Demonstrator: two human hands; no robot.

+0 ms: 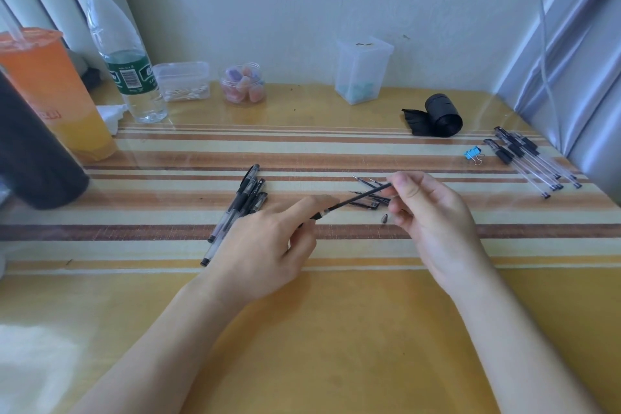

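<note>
The fingers (401,182) of the right hand (433,222) are pinched together on the far end of a thin black refill (356,199). The fingers (314,208) of the left hand (265,245) are curled round its near end, where a pale collar shows. The refill hangs just above the surface (336,329), slanting from seven o'clock up to one o'clock between the two hands. To me this looks like the middle of a pen being stripped or refilled, though I cannot tell whether the refill is coming out or going in. A small tip cone (384,219) lies loose just beside the right hand, at its nine o'clock, and a few loose refills (364,182) lie under the raised one. Whichever way it goes, the next move calls for a straight pull or push along the refill's own line, with the left hand gripping firmly so the thin stick does not bend. Further out, a heap of pens (243,202) lies at eleven o'clock from the left hand. A row of pens (527,158) with a blue binder clip (473,153) lies at two o'clock from the right hand, and a roll of black bags (442,114) sits at twelve.
</note>
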